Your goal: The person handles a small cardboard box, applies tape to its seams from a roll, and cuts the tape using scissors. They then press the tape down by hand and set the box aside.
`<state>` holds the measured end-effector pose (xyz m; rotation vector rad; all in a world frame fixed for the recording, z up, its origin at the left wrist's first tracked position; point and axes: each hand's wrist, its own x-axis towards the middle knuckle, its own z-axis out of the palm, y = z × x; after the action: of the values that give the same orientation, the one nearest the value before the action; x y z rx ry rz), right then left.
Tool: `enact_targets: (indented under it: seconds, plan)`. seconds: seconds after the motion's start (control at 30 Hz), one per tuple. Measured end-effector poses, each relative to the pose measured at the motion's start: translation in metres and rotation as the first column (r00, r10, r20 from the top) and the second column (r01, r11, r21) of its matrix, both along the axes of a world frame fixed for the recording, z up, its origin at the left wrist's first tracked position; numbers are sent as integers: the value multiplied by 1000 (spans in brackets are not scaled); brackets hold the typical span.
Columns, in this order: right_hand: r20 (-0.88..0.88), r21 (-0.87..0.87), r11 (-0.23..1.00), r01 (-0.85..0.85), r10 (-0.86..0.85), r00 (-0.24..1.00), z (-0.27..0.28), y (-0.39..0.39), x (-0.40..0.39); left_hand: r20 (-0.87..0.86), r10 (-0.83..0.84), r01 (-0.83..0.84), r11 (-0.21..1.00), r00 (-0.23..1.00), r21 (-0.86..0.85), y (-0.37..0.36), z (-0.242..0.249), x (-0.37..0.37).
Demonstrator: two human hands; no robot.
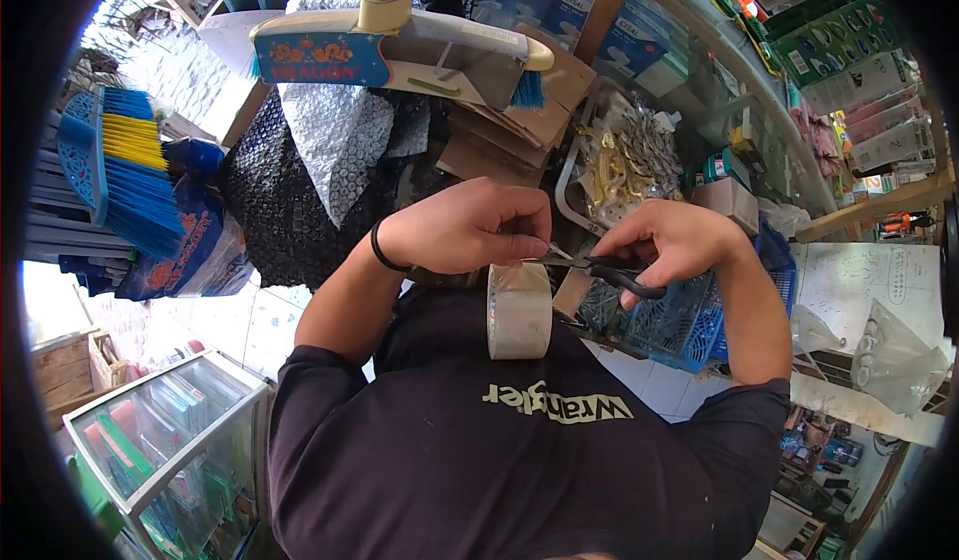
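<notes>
My right hand (677, 245) holds a pair of scissors (627, 278) by the black handles, their metal blades pointing left toward my other hand. Wearing a black wristband, my left hand (470, 222) is closed in a pinch at the blade tips. Just under those fingers is a wide roll of packing tape (519, 315), in front of my dark shirt. The pinched fingers appear to hold the tape's end, though they partly hide it. A small pale sliver (561, 250) shows between the fingers and the blades.
Beyond my hands stand a tray of metal pieces (629, 155), stacked cardboard (509, 125) and bubble wrap (335, 130). A broom head (400, 55) hangs above. Blue-bristled brooms (120, 165) and a glass case (165, 420) are at left; a blue crate (679, 325) sits below my right hand.
</notes>
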<state>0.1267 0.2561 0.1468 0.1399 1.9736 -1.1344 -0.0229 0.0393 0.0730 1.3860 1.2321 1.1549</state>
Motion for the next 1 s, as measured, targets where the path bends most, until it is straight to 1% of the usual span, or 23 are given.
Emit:
enact_targets:
  seconds: [0.1, 0.2, 0.4, 0.5, 0.6, 0.8, 0.9, 1.0]
  plan:
    - [25, -6, 1000, 7, -7, 1000, -3, 0, 0, -3, -6, 6, 1000, 1000, 8, 1, -2, -1]
    - [-9, -32, 999, -9, 9, 1000, -7, 2, 3, 7, 0, 0, 1000, 1000, 16, 0, -4, -1]
    - [1, 59, 994, -94, 95, 996, -6, 2, 0, 29, 12, -13, 1000, 1000, 23, 1, -7, 1]
    - [-24, 24, 997, -74, 74, 997, -11, 4, 4, 30, 16, -17, 1000, 999, 13, 1, -8, 1]
    - [-44, 12, 986, -169, 169, 985, -17, 9, 6, 59, 20, -20, 1000, 998, -2, 0, -10, 0]
    - [-25, 39, 995, -90, 91, 996, -13, 5, 4, 59, 22, -22, 1000, 998, -6, 1, -10, 0]
    - [-64, 50, 996, -79, 82, 995, -13, 0, -1, 41, 17, -17, 1000, 999, 3, 2, -9, 0]
    - [-30, 46, 998, -39, 40, 999, -15, -2, -2, 51, 14, -14, 1000, 999, -5, 2, -8, 0]
